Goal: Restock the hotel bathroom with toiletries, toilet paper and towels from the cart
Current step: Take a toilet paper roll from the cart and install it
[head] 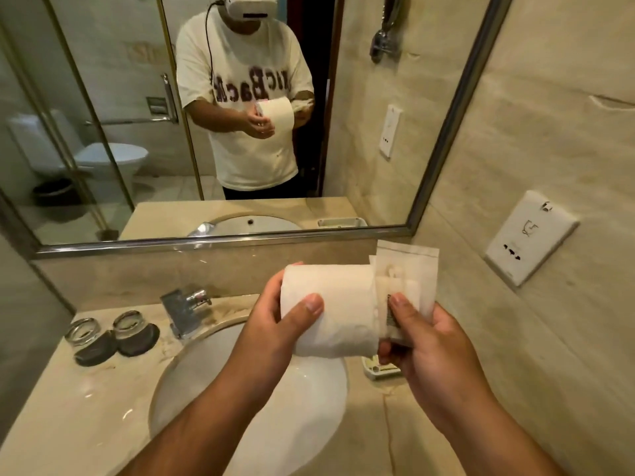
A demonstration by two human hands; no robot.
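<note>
Your left hand (pixel 275 324) grasps the toilet paper roll (pixel 338 310) by its left end, thumb across the front, holding it above the sink basin (pixel 247 413). Your right hand (pixel 439 359) pinches several white toiletry sachets (pixel 415 269), which touch the roll's right end. From the basin, the tap (pixel 187 312) sits at eleven o'clock, two glasses (pixel 132 322) on dark coasters at ten, and a small white tray (pixel 376 371) at three.

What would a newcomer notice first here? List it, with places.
The toilet paper roll, gripped in the left hand above the sink, stands out first. Beside its right end, the right hand pinches white toiletry packets. Behind, the mirror reflects the person, and two glasses sit on coasters left of the tap.
</note>
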